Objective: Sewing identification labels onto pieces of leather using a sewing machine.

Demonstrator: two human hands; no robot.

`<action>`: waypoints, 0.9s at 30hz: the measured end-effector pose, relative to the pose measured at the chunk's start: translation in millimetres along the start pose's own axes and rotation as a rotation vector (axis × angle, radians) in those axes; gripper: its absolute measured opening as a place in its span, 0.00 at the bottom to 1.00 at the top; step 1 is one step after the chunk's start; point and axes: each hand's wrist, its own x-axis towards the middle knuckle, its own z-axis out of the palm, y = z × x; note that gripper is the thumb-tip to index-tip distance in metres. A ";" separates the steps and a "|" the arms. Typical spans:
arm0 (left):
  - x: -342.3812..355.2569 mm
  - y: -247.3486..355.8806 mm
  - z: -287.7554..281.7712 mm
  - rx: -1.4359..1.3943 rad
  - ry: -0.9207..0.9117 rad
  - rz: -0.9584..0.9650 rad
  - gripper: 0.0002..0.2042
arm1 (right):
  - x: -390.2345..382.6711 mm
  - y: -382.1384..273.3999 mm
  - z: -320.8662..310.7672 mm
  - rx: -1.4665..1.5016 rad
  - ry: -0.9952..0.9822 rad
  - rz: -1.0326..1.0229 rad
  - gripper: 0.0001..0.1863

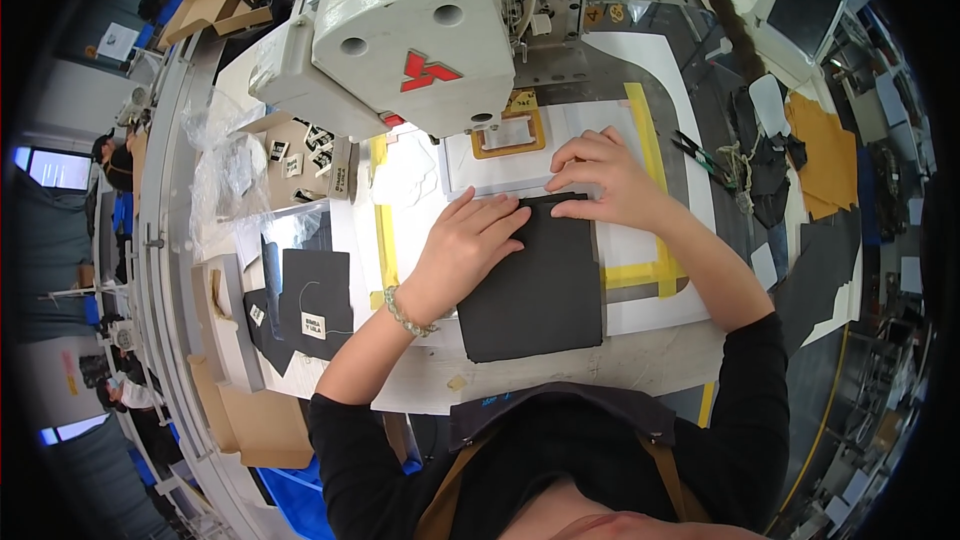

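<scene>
A black rectangular fabric piece (537,290) lies in front of me on the white work plate, below the head of a large sewing machine (415,35). My left hand (468,245) rests flat on its upper left part, fingers stretched out and pointing up to the right. At its upper right corner is my right hand (618,183), the thumb on the fabric's top edge. Its other fingers are bent and raised apart from the thumb, over the white plate. Just beyond the fabric sits a small brass-coloured frame (508,133) under the machine head.
An open box of small labels (290,165) and clear plastic wrap (222,175) lie to the left. Below them is another black piece (316,290) with a pale label. Yellow tape (648,140) edges the plate. Green-handled snips (702,156) and an orange-yellow sheet (822,155) lie right.
</scene>
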 end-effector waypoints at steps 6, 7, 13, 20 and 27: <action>11.9 -3.8 -2.9 -0.099 -0.014 -0.072 0.14 | 2.0 -5.6 -4.0 0.038 -0.045 -0.062 0.15; 13.5 -4.9 -2.0 -0.094 -0.013 -0.083 0.12 | 2.3 -6.3 -4.0 0.052 -0.061 -0.072 0.15; 17.5 -4.7 0.4 -0.064 0.019 -0.056 0.06 | -12.3 -10.5 -15.3 0.063 -0.132 -0.022 0.18; 23.0 -6.3 -3.5 -0.245 0.165 -0.081 0.06 | -60.1 -34.5 -8.7 0.066 0.119 -0.059 0.31; 47.6 -3.4 5.3 -0.374 0.170 -0.090 0.08 | -71.7 -63.8 -12.9 -0.248 -0.008 -0.003 0.31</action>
